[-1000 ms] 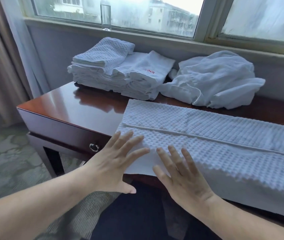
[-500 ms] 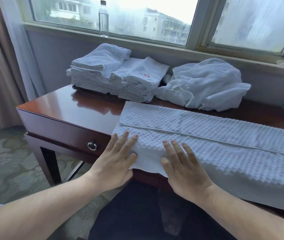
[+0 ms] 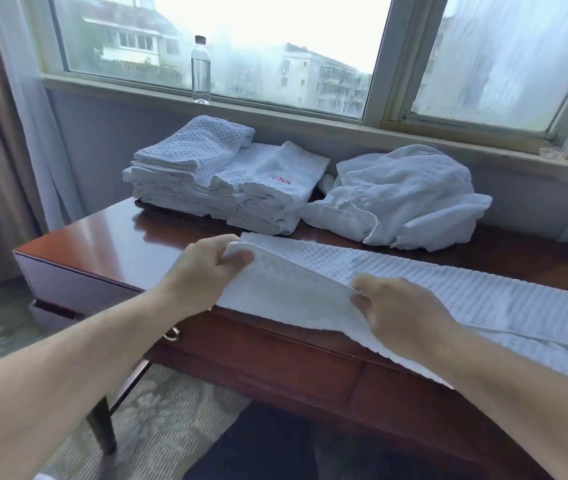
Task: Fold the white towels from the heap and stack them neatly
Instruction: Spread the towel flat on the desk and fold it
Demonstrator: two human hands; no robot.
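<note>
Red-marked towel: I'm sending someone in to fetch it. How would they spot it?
On the wooden desk under the window, find the folded stack at the back left. The red-marked towel tops that stack's right side, beside the crumpled heap; it alone shows red stitching.

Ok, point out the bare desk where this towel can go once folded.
Bare wood: left front corner of the desk, between the folded stack and the left hand. Narrow strip between spread towel and heap. Back is crowded.

The long white waffle-weave towel (image 3: 449, 292) is cut off by the right edge, and the small red embroidered mark (image 3: 282, 180) on a folded white towel (image 3: 289, 161) cannot be read.
</note>
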